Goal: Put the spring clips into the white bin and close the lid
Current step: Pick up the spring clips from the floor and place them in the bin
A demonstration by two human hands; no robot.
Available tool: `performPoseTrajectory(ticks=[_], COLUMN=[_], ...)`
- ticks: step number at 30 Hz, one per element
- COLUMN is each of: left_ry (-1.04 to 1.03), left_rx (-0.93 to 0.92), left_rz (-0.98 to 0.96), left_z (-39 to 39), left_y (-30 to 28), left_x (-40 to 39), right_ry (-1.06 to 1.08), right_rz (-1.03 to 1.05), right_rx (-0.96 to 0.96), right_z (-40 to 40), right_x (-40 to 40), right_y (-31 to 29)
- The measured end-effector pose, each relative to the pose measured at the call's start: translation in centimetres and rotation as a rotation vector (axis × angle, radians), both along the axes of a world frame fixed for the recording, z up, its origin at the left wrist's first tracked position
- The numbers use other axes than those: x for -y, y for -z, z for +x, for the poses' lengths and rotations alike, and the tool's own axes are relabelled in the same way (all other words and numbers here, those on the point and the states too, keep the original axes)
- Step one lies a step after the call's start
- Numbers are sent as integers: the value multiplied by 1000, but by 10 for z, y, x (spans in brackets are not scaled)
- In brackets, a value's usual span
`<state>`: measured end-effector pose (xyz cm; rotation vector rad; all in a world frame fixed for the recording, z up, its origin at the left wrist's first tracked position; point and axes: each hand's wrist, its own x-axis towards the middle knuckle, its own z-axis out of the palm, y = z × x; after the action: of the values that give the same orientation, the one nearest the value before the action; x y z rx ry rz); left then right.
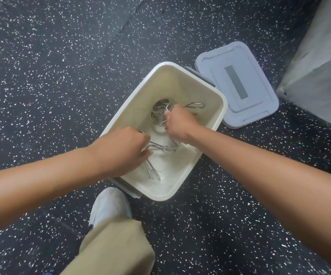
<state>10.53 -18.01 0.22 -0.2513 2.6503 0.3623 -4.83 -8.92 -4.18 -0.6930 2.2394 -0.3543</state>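
Note:
The white bin (pixel 208 90) stands open on the speckled floor. Both hands reach down into it. My left hand (pixel 121 147) is closed around a metal spring clip (pixel 160 148) near the bin's near-left side, its wire handles poking out past my fingers. My right hand (pixel 178 122) is closed on another spring clip (pixel 159 113) whose coiled rings show to the left of my fingers, with a handle loop (pixel 195 105) sticking out beyond. The grey-white lid (pixel 238 82) lies flat on the floor, off the bin, to its right.
A grey concrete block (pixel 319 62) rises at the right, close behind the lid. My white shoe (pixel 111 207) and tan trouser leg (pixel 117 249) are just in front of the bin. Dark speckled floor (pixel 61 76) surrounds everything.

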Motion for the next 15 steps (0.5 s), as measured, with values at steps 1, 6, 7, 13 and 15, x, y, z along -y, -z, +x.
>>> performPoseTrajectory(ticks=[1, 6, 7, 13, 15], left_ry=[-5, -9, -12, -13, -12], left_rx=[-15, -36, -37, -50, -56], left_rz=[-1, -10, -8, -5, -1], left_z=[-1, -5, -5, -9, -8], left_y=[-2, -14, -16, -22, -21], left_x=[0, -5, -6, -12, -10], right_ry=[-3, -102, -150, -356, -406], right_rz=[16, 95, 101, 105, 133], right_rx=[-26, -318, -370, -515, -518], right_z=[1, 4, 4, 5, 4], right_x=[0, 1, 2, 2, 1], right_y=[-1, -6, -6, -9, -11])
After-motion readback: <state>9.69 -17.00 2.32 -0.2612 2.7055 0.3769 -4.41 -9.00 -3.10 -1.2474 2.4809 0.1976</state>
